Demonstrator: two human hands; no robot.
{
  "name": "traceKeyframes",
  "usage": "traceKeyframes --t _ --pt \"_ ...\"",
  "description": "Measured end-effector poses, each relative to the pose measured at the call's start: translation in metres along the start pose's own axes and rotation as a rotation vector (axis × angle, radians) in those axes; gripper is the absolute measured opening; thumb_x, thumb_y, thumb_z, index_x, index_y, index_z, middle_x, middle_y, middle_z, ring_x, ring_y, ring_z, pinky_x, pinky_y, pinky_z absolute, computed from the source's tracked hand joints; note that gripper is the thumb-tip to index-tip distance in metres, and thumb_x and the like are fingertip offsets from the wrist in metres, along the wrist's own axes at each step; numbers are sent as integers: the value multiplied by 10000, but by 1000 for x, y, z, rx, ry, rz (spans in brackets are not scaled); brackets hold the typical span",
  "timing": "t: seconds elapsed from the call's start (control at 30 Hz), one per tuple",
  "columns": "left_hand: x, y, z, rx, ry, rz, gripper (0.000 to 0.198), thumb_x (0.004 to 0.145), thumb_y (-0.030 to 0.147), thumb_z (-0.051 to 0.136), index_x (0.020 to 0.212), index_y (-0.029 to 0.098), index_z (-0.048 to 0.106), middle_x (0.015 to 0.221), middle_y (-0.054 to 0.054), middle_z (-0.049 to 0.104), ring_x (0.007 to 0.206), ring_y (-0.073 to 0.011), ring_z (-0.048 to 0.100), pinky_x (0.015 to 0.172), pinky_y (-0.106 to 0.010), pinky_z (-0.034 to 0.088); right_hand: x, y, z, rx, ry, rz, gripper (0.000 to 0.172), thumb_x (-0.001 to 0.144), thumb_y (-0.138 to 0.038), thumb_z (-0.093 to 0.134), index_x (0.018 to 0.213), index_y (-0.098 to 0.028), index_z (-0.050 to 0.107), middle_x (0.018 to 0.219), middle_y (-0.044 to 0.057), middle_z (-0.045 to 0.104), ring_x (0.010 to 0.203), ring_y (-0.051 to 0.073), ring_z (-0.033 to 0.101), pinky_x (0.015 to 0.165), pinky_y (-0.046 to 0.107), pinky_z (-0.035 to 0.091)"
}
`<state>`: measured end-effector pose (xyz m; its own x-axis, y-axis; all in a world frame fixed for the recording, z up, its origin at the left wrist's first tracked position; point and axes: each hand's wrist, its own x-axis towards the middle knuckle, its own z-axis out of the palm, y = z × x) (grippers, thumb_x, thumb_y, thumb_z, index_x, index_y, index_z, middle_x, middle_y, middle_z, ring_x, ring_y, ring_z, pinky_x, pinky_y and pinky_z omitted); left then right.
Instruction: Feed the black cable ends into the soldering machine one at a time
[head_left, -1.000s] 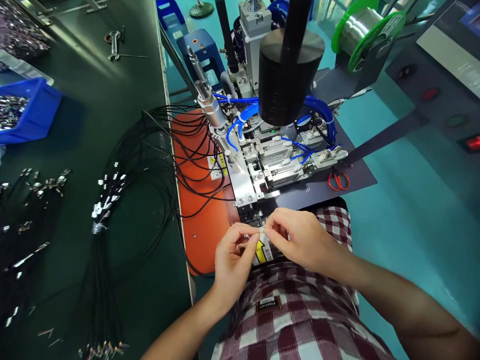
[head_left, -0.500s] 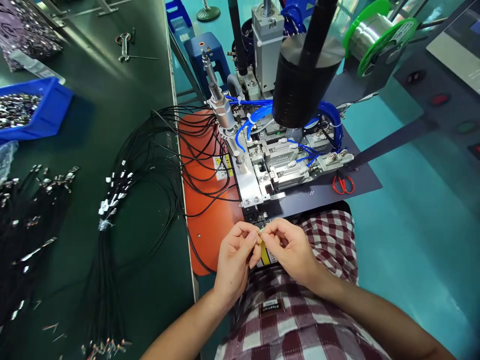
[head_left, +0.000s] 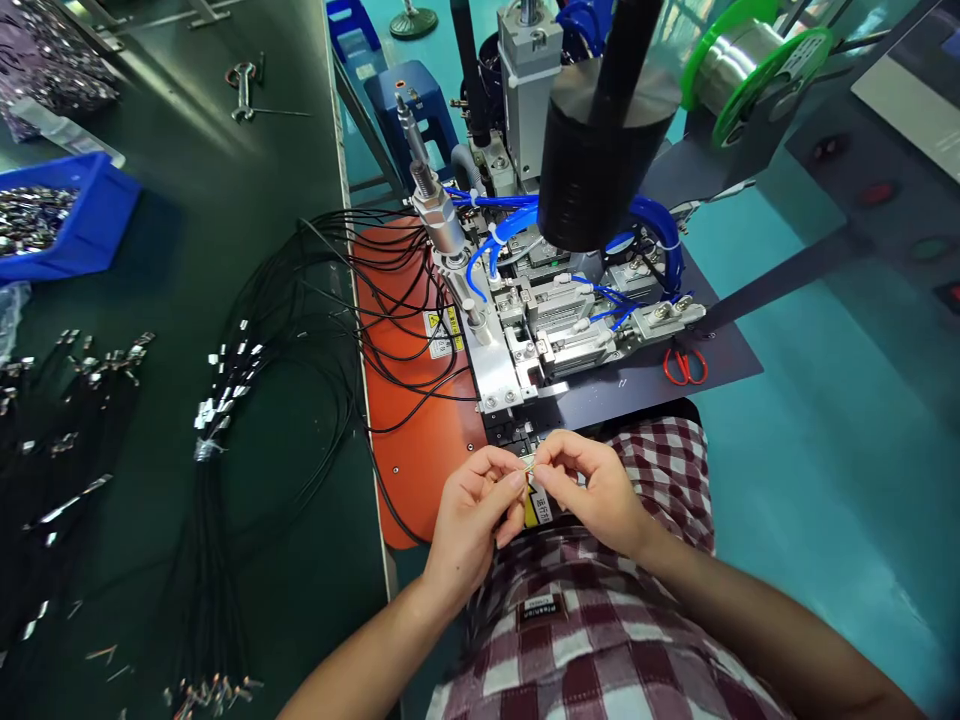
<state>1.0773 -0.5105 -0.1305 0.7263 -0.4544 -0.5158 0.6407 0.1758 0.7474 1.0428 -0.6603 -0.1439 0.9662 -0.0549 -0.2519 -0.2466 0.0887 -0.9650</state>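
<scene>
Both hands meet low in front of my lap, just before the machine. My left hand [head_left: 471,515] is closed in a pinch, thumb against forefinger, on the end of a thin cable. Fine pale wires [head_left: 529,466] show between the fingertips. My right hand [head_left: 589,490] pinches these wires from the other side, its other fingers curled. Most of the cable end is hidden by the fingers. One black cable [head_left: 384,500] runs down over the orange surface [head_left: 420,480] and passes out of sight by my left hand.
A metal fixture machine [head_left: 555,320] with blue air tubes stands just ahead. Red-handled scissors [head_left: 685,367] lie right of it. On the bench at left are a bundle of black cables [head_left: 210,520], a blue bin [head_left: 90,225] of metal parts and a wrench [head_left: 243,92]. A wire spool [head_left: 742,65] hangs at upper right.
My right hand has shifted slightly right and up, and the fingertips are a little farther apart. More of the pale wires shows between them. The view has moved slightly.
</scene>
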Motion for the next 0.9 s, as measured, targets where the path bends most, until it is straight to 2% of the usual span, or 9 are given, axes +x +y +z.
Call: traceKeyframes --t 0.1,0.17,0.3,0.43,0.53,0.6,0.8,0.9 --pt "0 2 -3 2 -36 -39 221 785 323 697 810 143 570 622 48 539 330 12 330 371 -164 143 7 4 -8 137 -196 95 244 849 -398 617 785 -167 570 563 -64 435 445 64 352 427 212 272" --pt "0 4 -5 11 -65 -85 221 782 318 698 789 138 570 600 45 544 316 16 310 360 -159 130 13 5 -15 162 -322 87 249 860 -395 610 792 -159 568 587 -62 438 459 60 343 437 210 263" --pt "0 9 -9 44 -113 -186 230 749 310 724 754 126 586 553 45 525 307 18 286 346 -153 116 25 4 -24 88 -456 -68 196 893 -320 574 804 -145 578 730 -18 479 601 85 403 550 229 331" --pt "1 11 -9 101 -88 -213 261 704 329 757 733 121 603 529 50 497 318 12 277 334 -149 124 32 0 -27 -48 -517 -217 152 913 -246 530 815 -146 589 763 3 507 681 115 446 638 259 372" --pt "2 7 -9 133 -49 -176 282 695 355 762 736 124 605 509 64 465 324 12 256 333 -147 123 32 -3 -28 -106 -516 -277 138 911 -227 526 813 -155 592 774 8 523 704 124 468 668 265 393" --pt "2 4 -9 144 -20 -135 279 712 361 751 754 129 603 489 75 441 324 10 248 338 -146 122 30 -4 -27 -114 -477 -256 143 909 -240 532 807 -160 593 776 9 530 707 125 477 663 261 399" --pt "1 -1 -7 114 85 -18 232 754 326 722 766 137 587 506 87 437 341 11 266 357 -139 152 13 5 -16 -74 -189 41 199 883 -343 557 821 -157 589 687 -17 518 533 91 433 497 228 357" --pt "1 -3 -6 120 95 3 218 761 313 715 780 139 585 541 79 461 355 11 281 362 -137 167 7 9 -8 -73 -109 55 176 840 -324 614 791 -156 597 655 -23 522 537 93 436 493 224 355"
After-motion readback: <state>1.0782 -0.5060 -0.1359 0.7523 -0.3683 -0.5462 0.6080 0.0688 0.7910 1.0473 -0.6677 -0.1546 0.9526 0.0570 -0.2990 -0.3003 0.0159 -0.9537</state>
